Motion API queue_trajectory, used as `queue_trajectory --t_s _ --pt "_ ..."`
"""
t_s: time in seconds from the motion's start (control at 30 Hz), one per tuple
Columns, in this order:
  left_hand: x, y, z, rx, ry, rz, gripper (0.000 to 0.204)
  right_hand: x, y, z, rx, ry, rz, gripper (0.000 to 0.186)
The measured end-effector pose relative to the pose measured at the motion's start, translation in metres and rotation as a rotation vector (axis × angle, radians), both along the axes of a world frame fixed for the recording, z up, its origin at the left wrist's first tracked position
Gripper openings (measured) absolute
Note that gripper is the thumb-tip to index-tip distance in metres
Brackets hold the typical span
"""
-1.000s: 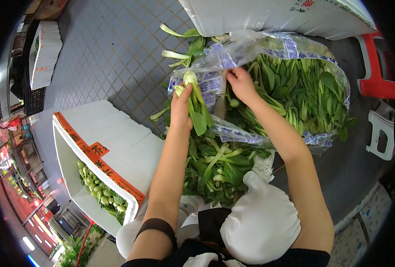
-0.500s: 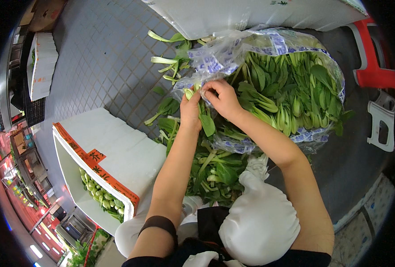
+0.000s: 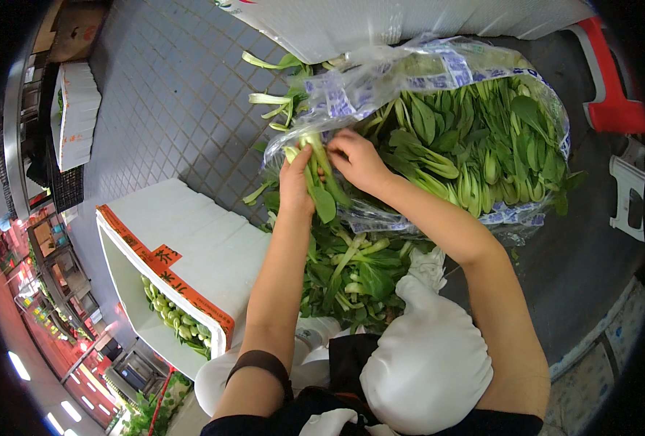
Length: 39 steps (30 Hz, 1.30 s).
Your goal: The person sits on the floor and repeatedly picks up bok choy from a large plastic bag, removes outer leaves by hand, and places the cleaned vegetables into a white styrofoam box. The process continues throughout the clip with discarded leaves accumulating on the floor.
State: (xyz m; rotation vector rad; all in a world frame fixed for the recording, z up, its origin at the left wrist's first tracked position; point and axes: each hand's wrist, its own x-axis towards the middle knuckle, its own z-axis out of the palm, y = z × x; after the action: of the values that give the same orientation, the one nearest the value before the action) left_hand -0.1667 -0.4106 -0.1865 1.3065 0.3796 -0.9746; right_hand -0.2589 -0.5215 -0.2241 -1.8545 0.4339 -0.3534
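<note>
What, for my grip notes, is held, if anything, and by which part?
The left hand holds leafy greens by their pale stalks, near the base. Whether the right hand, close beside them, grips anything cannot be told.

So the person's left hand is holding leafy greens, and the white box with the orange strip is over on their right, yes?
Not quite: the head view shows the white box with the orange strip on the person's left. The left hand is indeed holding leafy greens.
</note>
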Motion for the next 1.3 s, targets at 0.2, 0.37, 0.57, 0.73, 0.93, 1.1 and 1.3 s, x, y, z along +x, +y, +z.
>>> queue_trajectory --t_s 0.2,0.37,0.57,0.73,0.93,1.1,1.3 --pt "-0.018 0.003 0.046 -0.05 -0.052 -0.203 0.035 -0.047 0.007 0.043 0.038 -0.023 -0.3 0.026" --pt "-0.038 0.035 0.054 0.159 -0.402 -0.49 0.066 -0.055 0.019 0.09 0.415 0.056 -0.119 0.049" --pt "-0.053 0.066 0.101 0.241 -0.458 -0.735 0.056 -0.082 0.049 0.102 0.348 0.078 -0.077 0.057" --pt "-0.067 0.103 0.118 0.314 -0.656 -0.908 0.055 -0.098 0.087 0.103 0.253 0.151 -0.012 0.045" --pt "-0.074 0.124 0.148 0.45 -0.654 -1.169 0.054 -0.111 0.102 0.095 0.127 0.235 0.258 0.016" --pt "-0.047 0.143 0.169 0.369 -0.445 -1.353 0.052 -0.118 0.113 0.097 0.03 0.102 0.553 0.017" --pt "-0.032 0.136 0.207 0.167 -0.037 -1.053 0.057 -0.12 0.079 0.085 0.062 -0.019 0.222 0.061"
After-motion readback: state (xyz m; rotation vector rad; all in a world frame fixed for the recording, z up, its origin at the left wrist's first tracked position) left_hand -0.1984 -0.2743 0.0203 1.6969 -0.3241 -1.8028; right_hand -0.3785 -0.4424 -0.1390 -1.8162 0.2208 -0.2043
